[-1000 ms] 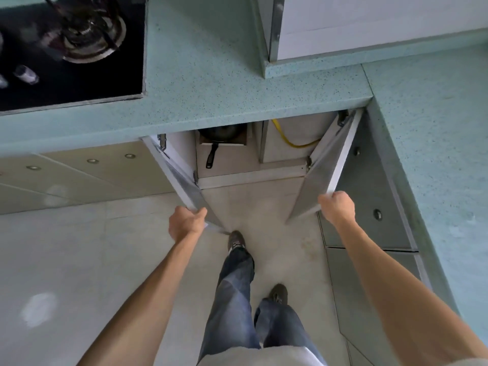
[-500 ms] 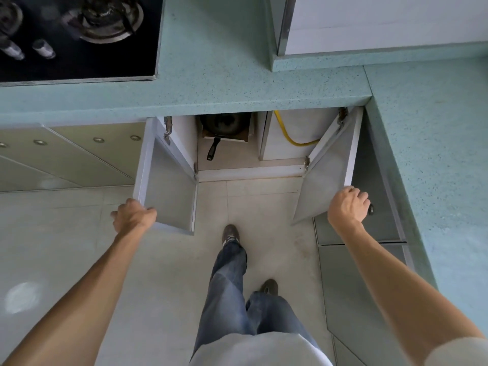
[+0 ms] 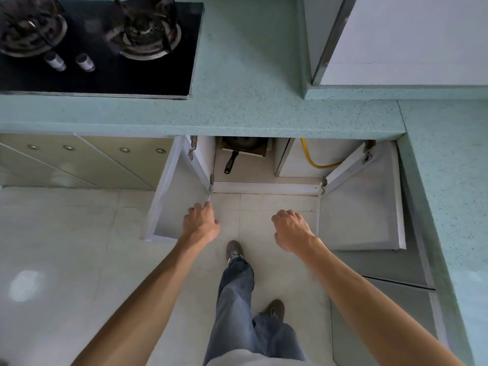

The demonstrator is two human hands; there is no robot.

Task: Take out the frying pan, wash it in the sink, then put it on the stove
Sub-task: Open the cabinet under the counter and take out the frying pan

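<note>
The frying pan sits deep inside the open cabinet under the tabletop, at about twelve o'clock from where the person stands, its dark bowl half hidden by the tabletop's edge and resting on what looks like a low box or stand. Only its black handle shows plainly, pointing out toward the opening at roughly six o'clock.

Both cabinet doors stand swung wide: the left door at ten o'clock, the right door at two o'clock. The left hand hangs loosely curled, fingertips at the lower corner of the left door, gripping nothing that I can make out. The right hand is loosely curled too, empty and apart from the right door. A yellow hose loops in the cabinet's right half, clear of the pan.

I'd judge the pan stiff and moderately heavy, front-loaded toward the bowl — the handle is the obvious place to take hold, near its root for control. It may scrape or tip off its perch when pulled. The stove waits at ten o'clock up on the tabletop; the sink is not in sight.
</note>
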